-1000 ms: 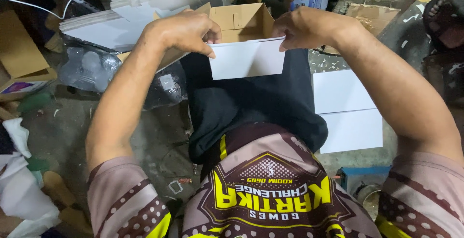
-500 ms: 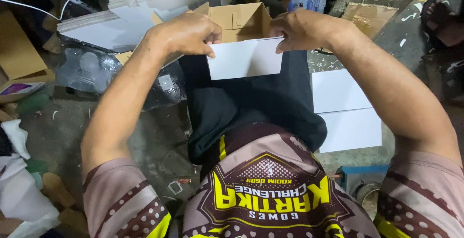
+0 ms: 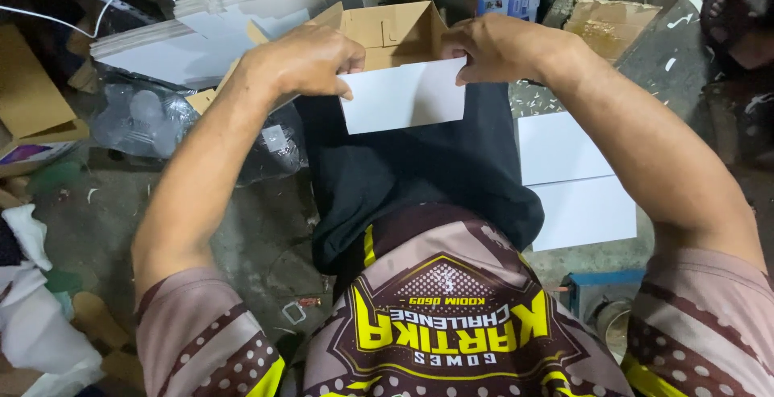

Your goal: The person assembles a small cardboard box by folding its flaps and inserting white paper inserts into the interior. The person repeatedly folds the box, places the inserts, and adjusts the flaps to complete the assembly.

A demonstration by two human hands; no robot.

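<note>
Both hands hold a small cardboard box, white outside and brown inside, above my lap in black trousers. My left hand grips its left upper corner with the fingers curled over the edge. My right hand pinches its right upper corner. The box's brown flaps stand open behind the white front panel.
A stack of flat white box blanks lies at the back left, over a clear plastic bag. Two flat white sheets lie on the floor at the right. Brown cardboard sits far left, white cloth at lower left.
Hardly anything differs: both hands keep their grip on the white box, which stays at the same place above my lap.
</note>
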